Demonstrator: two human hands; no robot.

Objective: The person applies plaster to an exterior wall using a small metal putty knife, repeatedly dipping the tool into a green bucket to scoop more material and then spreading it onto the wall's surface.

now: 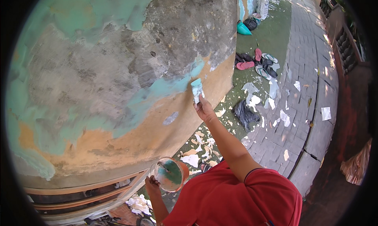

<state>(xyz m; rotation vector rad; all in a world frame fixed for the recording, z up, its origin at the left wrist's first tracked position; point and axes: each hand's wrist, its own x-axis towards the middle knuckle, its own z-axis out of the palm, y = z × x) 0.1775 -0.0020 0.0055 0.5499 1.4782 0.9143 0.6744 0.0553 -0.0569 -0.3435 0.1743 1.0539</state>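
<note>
My right hand is raised to the wall and closed around a flat scraper smeared white and turquoise. The scraper's end is close to the lower edge of a turquoise-coated band on the wall; whether it touches cannot be made out. Low on the left, my left hand grips the edge of a round bucket, tilted so its inside shows. Green paste lies in the bucket, with a dark mark or tool in it. Bare grey, green and tan patches cover the wall.
Peeled paint flakes litter the ground along the wall. To the right lie a black plastic bag and several sandals. Filled bags stand beyond the wall's corner. Slatted orange-edged shutters are below the wall.
</note>
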